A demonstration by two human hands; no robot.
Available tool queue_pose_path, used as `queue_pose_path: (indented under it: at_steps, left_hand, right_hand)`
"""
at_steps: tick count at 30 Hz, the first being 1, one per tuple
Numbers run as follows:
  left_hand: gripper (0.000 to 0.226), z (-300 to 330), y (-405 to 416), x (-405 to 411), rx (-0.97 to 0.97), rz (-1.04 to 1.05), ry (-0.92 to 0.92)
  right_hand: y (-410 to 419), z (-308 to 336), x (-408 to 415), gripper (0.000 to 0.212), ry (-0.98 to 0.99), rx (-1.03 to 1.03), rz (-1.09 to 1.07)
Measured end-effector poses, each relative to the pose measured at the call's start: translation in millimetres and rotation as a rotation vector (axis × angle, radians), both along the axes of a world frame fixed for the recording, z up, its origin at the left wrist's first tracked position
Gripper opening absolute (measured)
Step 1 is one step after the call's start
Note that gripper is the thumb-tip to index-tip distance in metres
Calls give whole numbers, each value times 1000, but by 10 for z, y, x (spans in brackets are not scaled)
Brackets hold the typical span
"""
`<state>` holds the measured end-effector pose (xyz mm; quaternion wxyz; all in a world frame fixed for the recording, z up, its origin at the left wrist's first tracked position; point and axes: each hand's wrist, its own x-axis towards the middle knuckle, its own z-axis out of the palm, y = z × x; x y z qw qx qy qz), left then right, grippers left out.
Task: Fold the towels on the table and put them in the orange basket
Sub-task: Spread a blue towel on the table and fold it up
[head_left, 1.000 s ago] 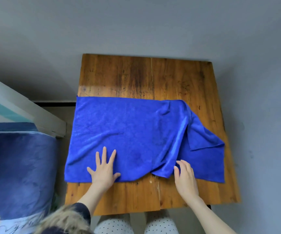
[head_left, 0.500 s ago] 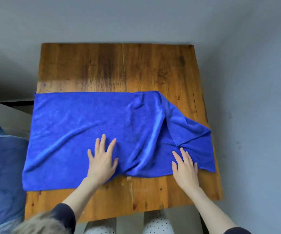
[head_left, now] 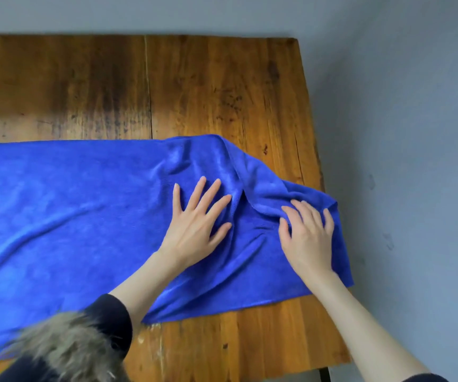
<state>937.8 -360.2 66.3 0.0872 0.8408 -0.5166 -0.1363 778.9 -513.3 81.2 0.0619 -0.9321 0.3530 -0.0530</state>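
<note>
While the blue towel [head_left: 84, 216] lies across the wooden table [head_left: 194, 86], the left hand [head_left: 194, 224] presses it flat (fingers spread) and the right hand [head_left: 309, 235] rests on a rumpled fold, fingers relaxed

Both palms lie flat on the blue towel [head_left: 79, 216] (left hand [head_left: 194, 227], right hand [head_left: 309, 238]) spread across the wooden table [head_left: 194, 86].

The towel [head_left: 90, 216] is showing a soft, matt, fine-piled blue cloth, creasing near its right end. The table [head_left: 208, 89] is presenting varnished wood, faintly glossy, with dark stains, scratches and a plank seam.
</note>
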Motion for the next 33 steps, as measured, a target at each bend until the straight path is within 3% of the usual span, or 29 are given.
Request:
queue_pose_path:
  at_steps: [4,11,13,16,20,26,30,33]
  left_hand:
    - [49,-59,-258,105,-40,20,-24]
    - [56,-47,-913,415,-34,89,-80]
    - [56,-45,-1058,487,-52,92,-93]
    - [55,-108,-1110,357,-61,4,-104]
    - [59,-248,-1079,213,1,-77,-146]
    - [56,-209,-1293,416,-16,-59,-78]
    - [54,-122,-1022,-1,-149,-53,-124]
    - [53,-180,-744,-404,-92,-104,-136]
  right_hand:
    - [-433,122,201,11,-188,83,-96]
    - [-1268,199,763,41,-366,292,-466]
    - [-1212,134,751,46,-372,190,-424]
    - [-859,-27,579,39,-380,61,-189]
    - [-631,-324,343,45,-115,115,6]
    - [-884,-430,121,58,16,128,4]
    - [-594,-367,-233,61,-61,58,-23]
    - [-223,-403,-486,57,31,52,45]
